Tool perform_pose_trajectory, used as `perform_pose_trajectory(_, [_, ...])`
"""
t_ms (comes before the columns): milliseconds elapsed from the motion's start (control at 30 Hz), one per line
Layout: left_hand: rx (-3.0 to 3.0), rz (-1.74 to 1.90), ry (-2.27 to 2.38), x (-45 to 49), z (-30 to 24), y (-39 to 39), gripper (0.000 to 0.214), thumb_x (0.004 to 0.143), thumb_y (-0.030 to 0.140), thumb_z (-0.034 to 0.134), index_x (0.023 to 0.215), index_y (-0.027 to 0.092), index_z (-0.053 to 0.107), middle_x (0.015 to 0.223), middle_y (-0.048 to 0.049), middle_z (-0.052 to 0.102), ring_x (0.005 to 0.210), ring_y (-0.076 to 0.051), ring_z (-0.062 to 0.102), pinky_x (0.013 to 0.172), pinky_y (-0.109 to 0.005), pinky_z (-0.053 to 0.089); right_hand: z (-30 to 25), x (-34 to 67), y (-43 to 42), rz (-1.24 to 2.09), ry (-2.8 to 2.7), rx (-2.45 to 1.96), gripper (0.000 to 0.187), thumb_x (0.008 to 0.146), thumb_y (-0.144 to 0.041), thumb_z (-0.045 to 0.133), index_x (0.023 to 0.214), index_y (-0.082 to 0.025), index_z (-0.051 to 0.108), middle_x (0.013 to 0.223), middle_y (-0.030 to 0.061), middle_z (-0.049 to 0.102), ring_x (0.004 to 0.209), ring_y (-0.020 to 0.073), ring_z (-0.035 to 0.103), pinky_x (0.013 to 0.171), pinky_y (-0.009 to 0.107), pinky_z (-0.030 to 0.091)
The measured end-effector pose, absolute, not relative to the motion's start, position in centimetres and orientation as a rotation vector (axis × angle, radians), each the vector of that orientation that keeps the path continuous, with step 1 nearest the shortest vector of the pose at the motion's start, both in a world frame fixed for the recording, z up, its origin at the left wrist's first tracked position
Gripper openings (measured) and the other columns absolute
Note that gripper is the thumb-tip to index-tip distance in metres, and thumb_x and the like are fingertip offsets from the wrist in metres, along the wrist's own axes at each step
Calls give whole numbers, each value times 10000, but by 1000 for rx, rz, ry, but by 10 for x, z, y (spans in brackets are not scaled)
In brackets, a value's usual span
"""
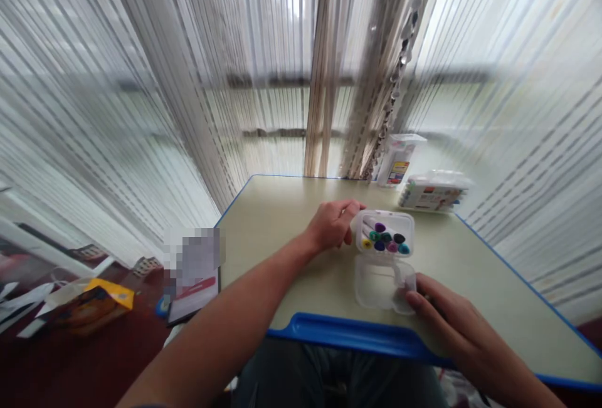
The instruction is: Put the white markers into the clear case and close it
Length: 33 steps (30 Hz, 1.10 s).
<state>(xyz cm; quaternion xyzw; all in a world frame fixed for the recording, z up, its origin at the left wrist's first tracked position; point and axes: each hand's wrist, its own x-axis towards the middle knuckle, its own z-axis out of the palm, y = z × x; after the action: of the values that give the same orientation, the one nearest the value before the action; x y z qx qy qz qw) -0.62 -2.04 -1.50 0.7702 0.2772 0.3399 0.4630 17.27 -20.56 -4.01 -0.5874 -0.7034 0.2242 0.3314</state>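
Observation:
A clear plastic marker box [411,232] stands on the table with its mouth towards me. Inside it lie several markers [385,239], their round ends purple, green, black, yellow, blue, pink and teal. The box's see-through lid [376,282] is folded down in front of it. My left hand [333,225] has its fingers curled at the box's upper left edge, gripping there; its fingertips are partly hidden. At the lid's right edge, my right hand [435,301] pinches the plastic between thumb and fingers.
A filled marker case [433,193] and an upright clear container [399,160] stand at the table's back right. A blue trough [348,329] runs along the front edge of the table [273,214]. String curtains [282,51] hang behind. A yellow bag [110,292] lies at left.

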Motion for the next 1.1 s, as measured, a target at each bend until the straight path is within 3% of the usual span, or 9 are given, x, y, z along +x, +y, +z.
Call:
perform_pose_trajectory(200, [1549, 622, 656, 0, -18, -21, 626, 955, 553, 337, 1413, 142, 453, 528, -11, 636, 343, -163, 569, 346, -215, 402, -35, 173, -203, 664, -1713, -1546, 348, 982, -431, 434, 774, -206, 600, 717, 20, 609, 677, 174, 567, 590, 262, 466])
perform_pose_trajectory(333, [1403, 540, 709, 2, -13, -25, 713, 936, 620, 327, 1493, 174, 327, 605, -50, 695, 376, -186, 604, 392, -247, 462, -32, 172, -202, 729, -1669, -1538, 391, 992, -469, 404, 809, -183, 598, 765, 23, 619, 703, 166, 563, 631, 267, 462])
perform_pose_trajectory(467, [1371, 529, 756, 2, -9, -26, 686, 925, 620, 357, 1467, 199, 364, 607, -45, 695, 391, -183, 616, 406, -241, 474, -31, 172, -202, 753, -1658, -1486, 400, 993, -475, 402, 812, -174, 592, 824, 40, 650, 746, 172, 582, 663, 275, 469])
perform_pose_trajectory(767, [1339, 621, 761, 5, -21, -20, 541, 922, 569, 398, 1323, 220, 500, 779, -62, 712, 508, -194, 672, 442, -288, 529, -31, 166, -204, 842, -1409, -1463, 484, 961, -553, 436, 748, -154, 608, 662, 16, 589, 630, 141, 546, 565, 245, 423])
perform_pose_trajectory(933, [1343, 650, 752, 7, -23, -20, 544, 903, 601, 429, 1283, 222, 516, 881, -81, 715, 585, -204, 694, 487, -306, 552, -31, 149, -206, 1030, -1095, -1399, 461, 887, -587, 557, 817, -136, 621, 580, 9, 626, 456, 90, 497, 434, 200, 357])
perform_pose_trajectory(1100, [1342, 674, 742, 10, -22, -24, 541, 912, 604, 386, 1281, 217, 471, 860, -77, 706, 567, -214, 690, 472, -312, 539, -28, 145, -203, 1080, -917, -1322, 502, 776, -570, 690, 980, -117, 612, 744, 84, 718, 593, 180, 680, 408, 218, 475])
